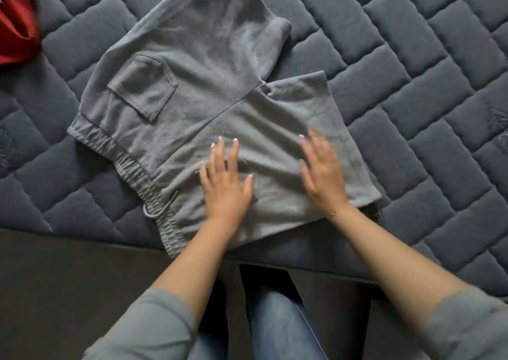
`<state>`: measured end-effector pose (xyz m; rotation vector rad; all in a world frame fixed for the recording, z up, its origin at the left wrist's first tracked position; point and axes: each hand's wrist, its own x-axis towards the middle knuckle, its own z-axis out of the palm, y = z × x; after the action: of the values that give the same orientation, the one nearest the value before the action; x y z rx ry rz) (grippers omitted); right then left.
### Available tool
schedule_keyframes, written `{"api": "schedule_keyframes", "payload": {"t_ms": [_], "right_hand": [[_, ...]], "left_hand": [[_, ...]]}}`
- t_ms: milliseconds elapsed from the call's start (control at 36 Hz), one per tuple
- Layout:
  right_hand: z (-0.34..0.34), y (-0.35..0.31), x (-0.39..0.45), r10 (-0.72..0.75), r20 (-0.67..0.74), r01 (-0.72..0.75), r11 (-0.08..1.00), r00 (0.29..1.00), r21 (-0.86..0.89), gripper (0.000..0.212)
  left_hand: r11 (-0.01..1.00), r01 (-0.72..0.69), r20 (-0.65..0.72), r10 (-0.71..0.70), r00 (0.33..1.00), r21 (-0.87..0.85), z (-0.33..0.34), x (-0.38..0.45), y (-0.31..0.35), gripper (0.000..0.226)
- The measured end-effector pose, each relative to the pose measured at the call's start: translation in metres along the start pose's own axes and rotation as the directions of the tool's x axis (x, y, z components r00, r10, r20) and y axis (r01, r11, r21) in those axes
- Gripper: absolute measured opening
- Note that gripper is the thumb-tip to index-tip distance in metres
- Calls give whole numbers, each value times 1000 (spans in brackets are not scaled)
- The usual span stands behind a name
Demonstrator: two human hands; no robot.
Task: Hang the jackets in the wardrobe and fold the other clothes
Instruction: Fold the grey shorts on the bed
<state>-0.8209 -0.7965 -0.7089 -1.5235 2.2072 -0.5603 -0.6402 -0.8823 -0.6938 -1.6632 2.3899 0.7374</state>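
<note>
Both hands, left hand (224,179) and right hand (321,174), are pressing flat-fingered on the grey shorts (198,90); careless folding risks bunching the fabric.

A bedroom at home: a quilted grey mattress (412,90) with clothes.

Left hand (225,185) and right hand (321,175) flat, palms down, fingers straight.

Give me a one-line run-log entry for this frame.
stage: smoothing before fold | left hand: flat on grey shorts | right hand: flat on shorts | surface: quilted mattress | nearby: red garment
</note>
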Motion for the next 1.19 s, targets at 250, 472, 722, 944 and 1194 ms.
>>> {"api": "schedule_keyframes", "payload": {"t_ms": [250, 472, 722, 944, 1194], "right_hand": [[18, 56, 112, -187, 253, 270, 896, 949, -353, 56], [-2, 39, 120, 240, 121, -195, 933, 963, -302, 57], [-16, -52, 171, -254, 13, 254, 966, 967, -43, 17], [1, -124, 257, -14, 32, 9, 988, 999, 155, 39], [40, -168, 353, -214, 236, 260, 948, 948, -186, 44]], "left_hand": [[978, -79, 2, 80, 997, 195, 56, 30, -21, 73], [995, -62, 112, 53, 992, 80, 24, 36, -18, 63], [963, 119, -270, -185, 945, -243, -76, 117, -68, 38], [904, 162, -446, -343, 826, -395, -133, 173, -139, 35], [891, 337, -254, -417, 873, -304, -125, 186, -194, 48]]}}
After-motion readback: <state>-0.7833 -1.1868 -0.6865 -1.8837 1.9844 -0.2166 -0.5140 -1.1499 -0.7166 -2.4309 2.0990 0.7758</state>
